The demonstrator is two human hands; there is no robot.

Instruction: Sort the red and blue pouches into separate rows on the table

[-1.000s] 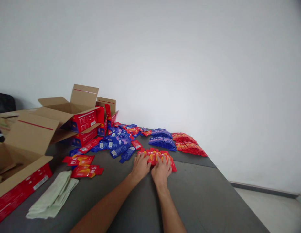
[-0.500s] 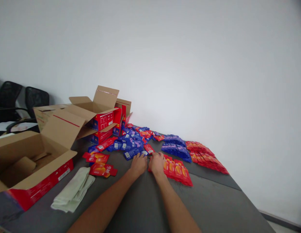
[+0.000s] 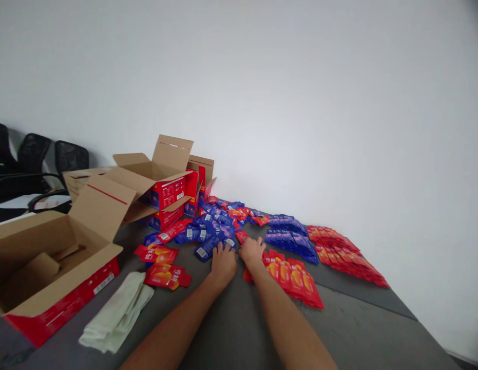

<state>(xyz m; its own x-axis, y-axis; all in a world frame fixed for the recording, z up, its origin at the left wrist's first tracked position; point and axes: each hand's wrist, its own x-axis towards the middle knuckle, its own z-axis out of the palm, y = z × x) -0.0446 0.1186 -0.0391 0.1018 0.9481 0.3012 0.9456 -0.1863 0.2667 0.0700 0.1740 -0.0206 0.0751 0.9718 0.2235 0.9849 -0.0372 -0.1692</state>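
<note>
My left hand (image 3: 224,263) rests palm down at the near edge of a loose heap, its fingers apart. Its fingertips touch or lie just beside a blue pouch (image 3: 229,241). Close by on the right, my right hand (image 3: 252,251) reaches over the left end of an overlapping row of red pouches (image 3: 290,277). Its fingers are bent but apart, and part of the red packaging beneath it is hidden. Just beyond these fingers lies a single red pouch (image 3: 242,236). Another blue pouch (image 3: 205,248) sits to the left of my left hand.
Overlapping blue pouches (image 3: 290,241) and more red pouches (image 3: 346,257) lie in rows at the right. Open cartons (image 3: 167,192) stand at the back left, with a larger open carton (image 3: 84,285) nearer. A folded pale cloth (image 3: 117,311) and flat red packs (image 3: 165,276) lie beside it.
The view has turned slightly left, so everything sits farther right. The fingers of my left hand have spread a little beside the blue pouch. My right hand stays at the red row's left end.
</note>
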